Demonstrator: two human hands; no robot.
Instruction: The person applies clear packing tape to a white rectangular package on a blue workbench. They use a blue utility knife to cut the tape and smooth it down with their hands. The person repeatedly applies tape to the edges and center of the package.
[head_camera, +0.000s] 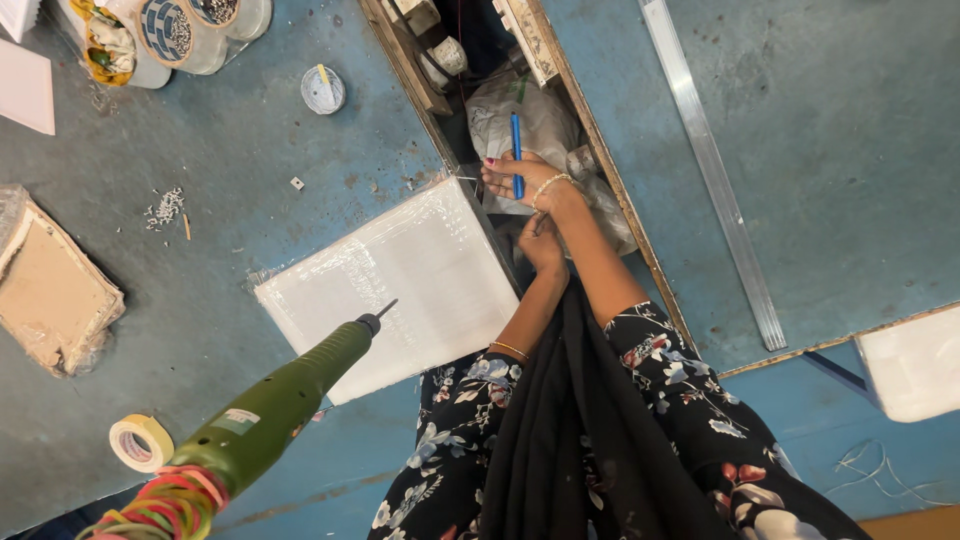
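Right hand (500, 178) is gripping a slim blue plastic pen (516, 140), fingers closed round its lower half, the rest of the pen sticking out past the knuckles; a thin bead bracelet is sitting on that wrist. The hand and pen are hovering over the open gap between two worn blue-grey table tops (850, 150), above a crumpled white plastic bag (545, 120) lying down in that gap. Left hand (541, 242) is curling just beside the right forearm, at the gap's edge; I cannot tell whether it is holding anything or touching the arm. A flat white rectangular panel wrapped in clear film (400, 270) is lying on the left table top, one corner reaching close to the right hand. An olive-green plastic rotary drill (270, 405) is pointing its bit onto that panel; its rear, wound with coloured rubber bands, is running out of frame, so what is holding it is not showing. A roll of cream masking tape (140, 442) is lying near the drill. A long aluminium strip (710, 170) is lying on the right table top, well apart from both hands.
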